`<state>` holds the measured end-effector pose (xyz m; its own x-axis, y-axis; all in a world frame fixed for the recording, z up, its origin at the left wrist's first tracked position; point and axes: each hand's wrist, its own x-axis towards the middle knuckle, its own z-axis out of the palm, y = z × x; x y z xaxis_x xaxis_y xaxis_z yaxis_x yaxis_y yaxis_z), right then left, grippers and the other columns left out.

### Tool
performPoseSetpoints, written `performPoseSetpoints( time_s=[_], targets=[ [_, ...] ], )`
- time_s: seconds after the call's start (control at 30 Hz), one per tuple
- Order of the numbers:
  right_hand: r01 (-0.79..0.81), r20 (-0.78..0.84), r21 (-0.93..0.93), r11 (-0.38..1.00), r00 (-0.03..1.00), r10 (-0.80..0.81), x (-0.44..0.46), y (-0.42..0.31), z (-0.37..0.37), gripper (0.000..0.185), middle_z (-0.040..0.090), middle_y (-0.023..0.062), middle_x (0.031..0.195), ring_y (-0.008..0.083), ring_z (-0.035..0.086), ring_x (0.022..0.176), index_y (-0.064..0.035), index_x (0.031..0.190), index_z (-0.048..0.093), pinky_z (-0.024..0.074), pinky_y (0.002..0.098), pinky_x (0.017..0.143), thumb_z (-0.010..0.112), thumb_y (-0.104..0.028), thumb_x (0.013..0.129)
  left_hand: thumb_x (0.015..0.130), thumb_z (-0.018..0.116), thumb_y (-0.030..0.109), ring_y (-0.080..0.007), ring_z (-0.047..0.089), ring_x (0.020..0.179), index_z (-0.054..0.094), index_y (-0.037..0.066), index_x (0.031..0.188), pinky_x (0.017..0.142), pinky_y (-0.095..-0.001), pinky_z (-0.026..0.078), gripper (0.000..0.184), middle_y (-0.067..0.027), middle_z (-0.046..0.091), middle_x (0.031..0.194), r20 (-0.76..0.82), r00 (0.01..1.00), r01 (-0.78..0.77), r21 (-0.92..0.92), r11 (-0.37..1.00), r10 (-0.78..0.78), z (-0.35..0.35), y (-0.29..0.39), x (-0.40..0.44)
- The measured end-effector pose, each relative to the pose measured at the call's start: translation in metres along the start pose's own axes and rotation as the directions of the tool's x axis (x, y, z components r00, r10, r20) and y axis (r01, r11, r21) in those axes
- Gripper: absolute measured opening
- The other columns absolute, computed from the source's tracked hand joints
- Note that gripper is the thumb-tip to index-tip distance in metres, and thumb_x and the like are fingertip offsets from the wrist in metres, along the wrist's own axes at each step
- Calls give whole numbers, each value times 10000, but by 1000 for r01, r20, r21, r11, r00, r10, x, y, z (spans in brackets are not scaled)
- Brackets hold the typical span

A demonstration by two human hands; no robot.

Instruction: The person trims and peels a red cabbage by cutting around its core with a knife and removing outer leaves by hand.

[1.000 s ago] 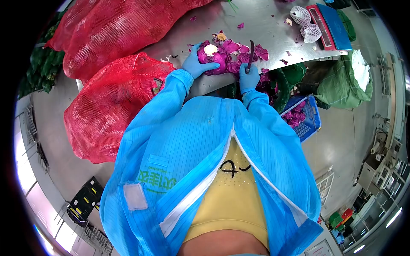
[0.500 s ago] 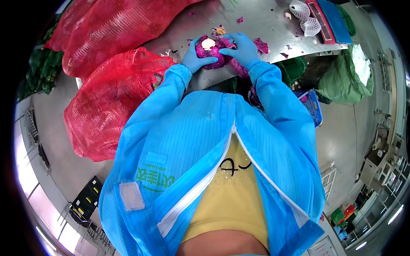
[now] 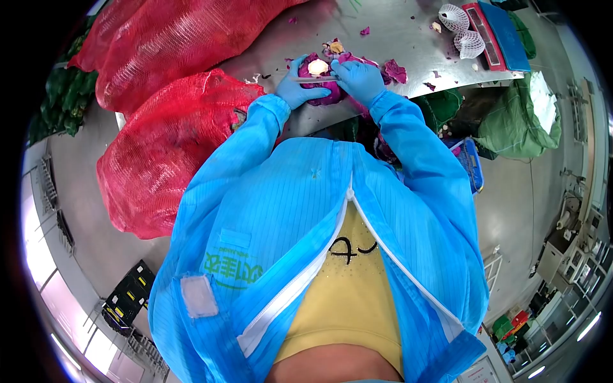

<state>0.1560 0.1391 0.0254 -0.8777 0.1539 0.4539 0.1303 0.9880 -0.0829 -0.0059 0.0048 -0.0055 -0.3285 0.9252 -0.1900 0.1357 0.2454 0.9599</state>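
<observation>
In the head view, the left hand [image 3: 295, 87], in a blue glove, cups the side of a purple cabbage [image 3: 324, 97]. Its fingers curve round the far side and its thumb lies across the near side, spread about as wide as the cabbage, which they hold. The cabbage sits at the near edge of a metal table [image 3: 408, 39], with its pale cut stem [image 3: 317, 67] facing up.

The right hand [image 3: 359, 81], also gloved, is curled closed around the handle end of a knife [image 3: 316, 80]; the handle itself is mostly hidden by the fingers. The blade lies across the cabbage, just on the person's side of the stem, and points toward the left hand.

Loose purple leaves [image 3: 395, 71] lie beyond and beside the right hand, and a brownish scrap [image 3: 336, 47] lies just past the cabbage. To the left, a red net bag [image 3: 172, 150] bulges near the left sleeve [image 3: 246, 140]. Off to the right are white foam nets [image 3: 470, 44], a blue folder [image 3: 504, 35] and, lower down, a blue basket [image 3: 472, 167].
</observation>
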Motion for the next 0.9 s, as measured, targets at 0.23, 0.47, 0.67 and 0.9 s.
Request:
performPoseSetpoints(
  time_s=[0.23, 0.47, 0.67, 0.9],
  targets=[
    [-189, -72, 117, 975, 978, 198, 10, 2, 0, 246, 614, 35, 842, 204, 609, 712, -115, 1007, 593, 498, 322, 607, 636, -232, 794, 515, 877, 311, -268, 471, 1184, 216, 48, 1383, 1018, -355, 390, 1122, -168, 431, 1309, 16, 999, 38, -11, 999, -37, 2, 10, 1],
    [-722, 300, 641, 260, 548, 781, 4, 0, -4, 278, 651, 81, 898, 168, 618, 761, -33, 916, 614, 494, 287, 722, 720, -235, 758, 565, 865, 228, -242, 474, 1172, 276, 53, 1353, 1009, -357, 394, 999, -147, 453, 1285, -10, 998, -56, -69, 996, 56, 3, 0, 2],
    [-636, 288, 618, 462, 730, 620, -6, -3, 11, 305, 643, 77, 868, 188, 624, 784, -30, 892, 618, 495, 312, 737, 749, -248, 723, 562, 869, 232, -242, 461, 1188, 272, 52, 1353, 1015, -358, 387, 1008, -146, 453, 1288, -8, 1000, -18, -35, 999, 17, 3, 11, -1],
    [-246, 69, 364, 898, 969, 237, -6, 12, 5, 228, 627, 84, 892, 257, 621, 774, -72, 954, 599, 503, 342, 686, 647, -225, 792, 541, 874, 261, -250, 474, 1180, 237, 42, 1372, 1005, -354, 401, 1069, -161, 447, 1295, 21, 1000, -14, -37, 999, 15, 2, 2, 6]
  ],
)
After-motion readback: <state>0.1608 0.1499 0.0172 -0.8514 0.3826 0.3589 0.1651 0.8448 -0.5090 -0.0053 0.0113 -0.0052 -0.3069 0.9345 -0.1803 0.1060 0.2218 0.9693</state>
